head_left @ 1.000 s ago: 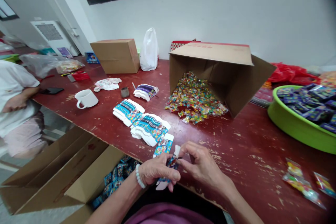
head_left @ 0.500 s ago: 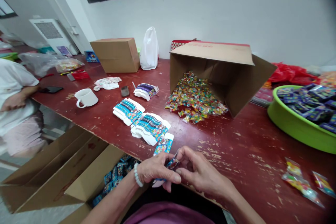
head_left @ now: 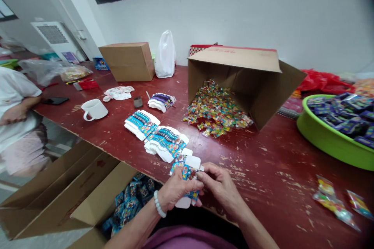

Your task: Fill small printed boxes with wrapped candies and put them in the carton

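Observation:
Both of my hands hold a small blue printed carton point(head_left: 193, 161) at the table's front edge, its white end flaps sticking out at top and bottom. My left hand point(head_left: 177, 190), with a pale bead bracelet at the wrist, grips it with thumb on top and fingers beneath. The fingers of my right hand point(head_left: 218, 181) pinch its right edge near the upper flap. Just beyond lies another blue flat carton point(head_left: 176, 165), partly covered by the one I hold. Further on are two fanned stacks of flat blue cartons point(head_left: 168, 140), and a purple stack point(head_left: 161, 101) behind.
A tipped cardboard box point(head_left: 233, 56) spills wrapped candies point(head_left: 216, 109). At right stand a green basin point(head_left: 327, 140) of purple packs and loose candy packets point(head_left: 333, 202). Below left, an open box point(head_left: 93, 206) holds filled blue packs. A white mug point(head_left: 95, 109) and a seated person point(head_left: 17, 113) are at left.
The blue carton between my hands, mostly hidden before, now shows opened out with its white flaps extended. My right hand has shifted onto its edge.

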`<state>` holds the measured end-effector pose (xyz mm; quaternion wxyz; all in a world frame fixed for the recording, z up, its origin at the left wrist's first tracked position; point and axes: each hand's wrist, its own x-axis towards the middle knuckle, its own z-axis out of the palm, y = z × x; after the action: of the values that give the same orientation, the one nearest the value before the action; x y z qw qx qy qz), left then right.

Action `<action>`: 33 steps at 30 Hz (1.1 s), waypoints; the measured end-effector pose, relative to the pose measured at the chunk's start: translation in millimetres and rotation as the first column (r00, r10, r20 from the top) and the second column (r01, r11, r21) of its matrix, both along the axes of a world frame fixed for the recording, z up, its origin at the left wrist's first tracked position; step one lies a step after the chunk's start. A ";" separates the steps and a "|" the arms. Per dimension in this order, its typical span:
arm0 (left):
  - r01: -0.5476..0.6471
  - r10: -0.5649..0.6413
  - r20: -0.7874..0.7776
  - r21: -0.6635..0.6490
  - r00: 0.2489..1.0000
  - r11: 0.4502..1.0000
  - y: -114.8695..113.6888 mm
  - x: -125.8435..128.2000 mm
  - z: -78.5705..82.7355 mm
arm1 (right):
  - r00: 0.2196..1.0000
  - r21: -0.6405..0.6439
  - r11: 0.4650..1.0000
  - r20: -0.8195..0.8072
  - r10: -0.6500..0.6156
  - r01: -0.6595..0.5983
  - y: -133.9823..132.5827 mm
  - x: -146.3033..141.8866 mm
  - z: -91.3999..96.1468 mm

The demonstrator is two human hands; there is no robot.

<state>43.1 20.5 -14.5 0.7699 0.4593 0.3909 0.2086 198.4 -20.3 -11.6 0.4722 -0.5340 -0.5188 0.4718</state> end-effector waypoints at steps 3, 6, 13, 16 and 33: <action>-0.052 0.064 -0.054 0.191 0.996 0.980 -1.1 0.6 0.4 | 0.992 0.059 0.996 0.097 -0.079 0.073 2.3 -0.3 -1.9; -0.143 0.173 -0.068 0.319 0.982 0.937 -3.9 -3.9 3.1 | 0.982 0.047 0.995 0.166 -0.096 0.089 4.6 2.5 -0.7; -0.363 0.358 0.064 0.223 0.931 0.904 -19.0 -5.2 3.0 | 0.956 -0.036 0.981 -0.220 -0.192 0.188 1.8 -15.0 -18.0; -0.357 0.344 0.094 0.215 0.934 0.909 -18.8 -5.4 2.0 | 0.947 0.014 0.982 -0.268 -0.177 0.188 0.2 -21.7 -21.0; -0.211 0.202 0.072 0.151 0.977 0.966 -7.1 -11.7 -0.1 | 0.913 -0.198 0.978 -0.382 -0.143 0.071 11.3 1.6 -15.6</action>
<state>31.4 13.4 -14.7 0.7160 0.4692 0.3972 0.3308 200.0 -9.0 -27.3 0.5418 -0.4964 -0.3384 0.5878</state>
